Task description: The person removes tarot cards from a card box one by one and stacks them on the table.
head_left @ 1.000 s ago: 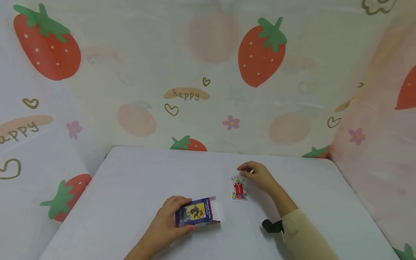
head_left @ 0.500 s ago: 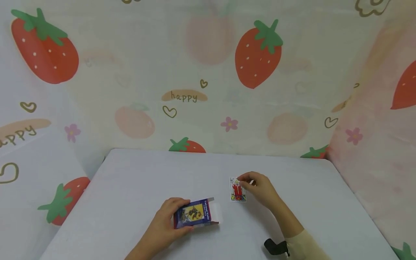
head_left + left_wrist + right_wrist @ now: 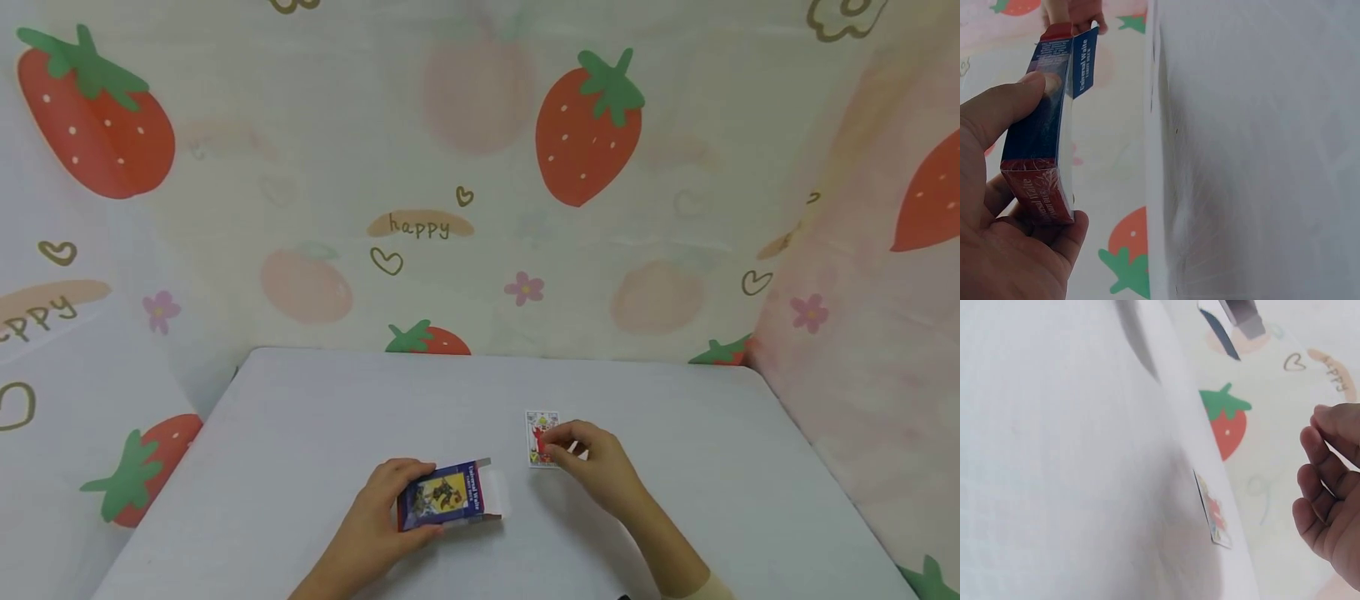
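My left hand (image 3: 375, 517) grips a blue tarot deck box (image 3: 442, 496) by its sides, with the flap end facing right. In the left wrist view, the thumb lies along the printed side of the box (image 3: 1041, 125), and its flap stands open at the far end. Right of the box, a tarot card (image 3: 534, 442) with a red-robed figure lies face up on the table. My right hand (image 3: 592, 462) hovers over the card's right side and partly hides it. Its fingers are loosely curled and hold nothing; the right wrist view shows them apart from the card (image 3: 1215, 512).
A white-covered table (image 3: 337, 408) spreads under both hands. Behind it and at both sides hangs a cloth (image 3: 337, 150) printed with strawberries, hearts and flowers.
My right hand has moved from the card's far edge back toward me, passing over its face. The card and the box in my left hand stay nearly where they were.
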### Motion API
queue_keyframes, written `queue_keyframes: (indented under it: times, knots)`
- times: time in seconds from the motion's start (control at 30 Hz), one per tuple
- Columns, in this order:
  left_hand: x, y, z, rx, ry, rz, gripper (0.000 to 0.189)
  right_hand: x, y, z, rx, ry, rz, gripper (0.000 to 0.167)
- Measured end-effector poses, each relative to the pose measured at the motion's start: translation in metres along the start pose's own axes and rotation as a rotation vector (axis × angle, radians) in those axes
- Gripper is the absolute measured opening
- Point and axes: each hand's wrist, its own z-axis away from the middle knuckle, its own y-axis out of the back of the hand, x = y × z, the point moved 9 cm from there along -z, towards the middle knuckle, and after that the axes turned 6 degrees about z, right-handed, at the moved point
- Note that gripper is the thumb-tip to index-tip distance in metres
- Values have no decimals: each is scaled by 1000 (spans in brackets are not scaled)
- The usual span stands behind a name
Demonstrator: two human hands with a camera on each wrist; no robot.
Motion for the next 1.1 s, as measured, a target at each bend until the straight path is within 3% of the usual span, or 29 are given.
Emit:
queue_keyframes:
  times: [0.7, 1.1]
  knots:
    - [2, 0, 1, 10, -9, -12, 73, -31, -23, 32, -27, 23, -29, 10]
    - [6, 0, 0, 5, -25, 1, 71, -38, -43, 42, -104, 47, -24, 8]
